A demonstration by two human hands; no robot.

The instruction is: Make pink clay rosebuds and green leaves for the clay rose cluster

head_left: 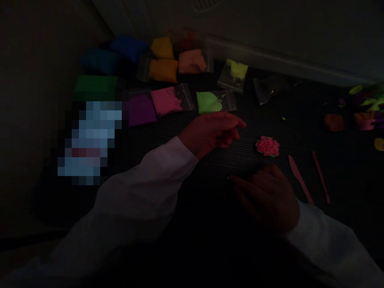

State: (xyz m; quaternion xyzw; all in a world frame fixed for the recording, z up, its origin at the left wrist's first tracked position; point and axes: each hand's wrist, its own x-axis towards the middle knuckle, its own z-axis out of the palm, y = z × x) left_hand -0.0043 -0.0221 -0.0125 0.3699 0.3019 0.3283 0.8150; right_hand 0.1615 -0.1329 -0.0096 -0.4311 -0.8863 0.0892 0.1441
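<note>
My left hand (pixel 211 134) hovers over the dark table with its fingers loosely bent and apart, and nothing shows in it. Lower down, my right hand (pixel 264 196) is closed, its forefinger reaching left. A tiny yellow-green bit of clay (pixel 228 177) shows at that fingertip; the exact grip is too dark to make out. Between and beyond the hands lies a cluster of pink clay flowers (pixel 268 146) with green edges. To the right of my right hand are a pink clay knife (pixel 300 178) and a thin pink modelling stick (pixel 321 176).
Bags of coloured clay line the back left, among them pink (pixel 166 100), light green (pixel 208 102), purple (pixel 141 110) and orange (pixel 163 71). A clear bag (pixel 270 89) lies farther right. A reddish-brown lump (pixel 334 122) sits beside a colourful clay piece (pixel 369 110). A blurred bright patch (pixel 91 140) is left.
</note>
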